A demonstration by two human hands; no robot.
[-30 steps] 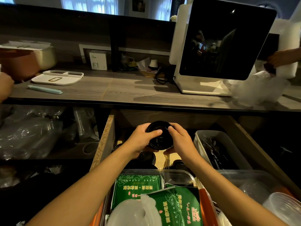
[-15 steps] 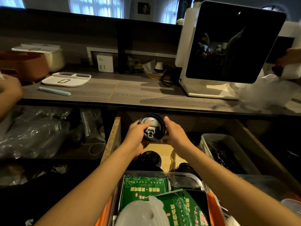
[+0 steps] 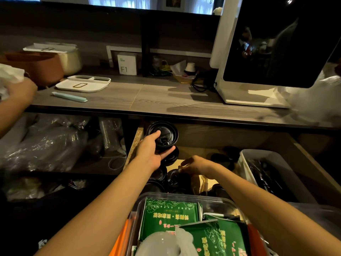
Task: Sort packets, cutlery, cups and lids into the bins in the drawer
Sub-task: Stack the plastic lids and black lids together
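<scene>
Left hand [image 3: 151, 150] gripping black lids [image 3: 163, 136] over drawer [image 3: 313, 163]; right hand [image 3: 197, 166] loosely curled, empty, above loose lids [image 3: 175, 179], green packets [image 3: 171, 217] nearest, cutlery bin [image 3: 273, 174] right
</scene>
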